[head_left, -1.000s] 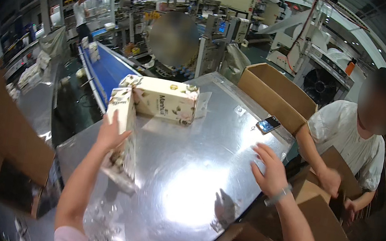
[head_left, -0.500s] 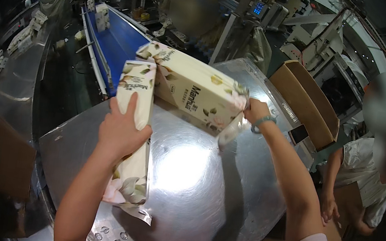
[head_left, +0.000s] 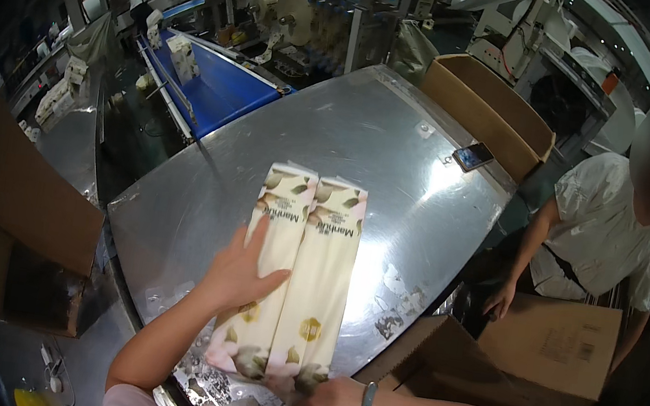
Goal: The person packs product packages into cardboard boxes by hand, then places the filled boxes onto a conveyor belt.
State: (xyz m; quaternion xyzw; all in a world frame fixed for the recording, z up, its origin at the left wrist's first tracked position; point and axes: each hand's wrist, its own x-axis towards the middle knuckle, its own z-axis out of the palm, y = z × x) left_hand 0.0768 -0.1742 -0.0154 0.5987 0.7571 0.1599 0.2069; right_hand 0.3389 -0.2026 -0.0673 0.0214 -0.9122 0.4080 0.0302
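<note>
Two long cream packs of tissue with flower prints lie side by side on the metal table, their long edges touching. My left hand (head_left: 244, 271) rests on the left tissue pack (head_left: 275, 237) with thumb and fingers spread. At the near end of the right tissue pack (head_left: 327, 277), my right hand (head_left: 332, 401) has its fingers curled against the wrapper; the fingertips are partly hidden. A bracelet circles my right wrist.
The metal table (head_left: 203, 195) meets a blue conveyor (head_left: 229, 88) carrying more packs (head_left: 183, 58). A phone (head_left: 473, 156) lies near an open carton (head_left: 490, 102). At right, a person (head_left: 601, 223) stands by another carton (head_left: 548, 347). Cardboard (head_left: 47, 191) stands at left.
The right pack has swung round from a slant to lie parallel against the left one. Both packs and my right hand have come nearer to me, and the view has shifted.
</note>
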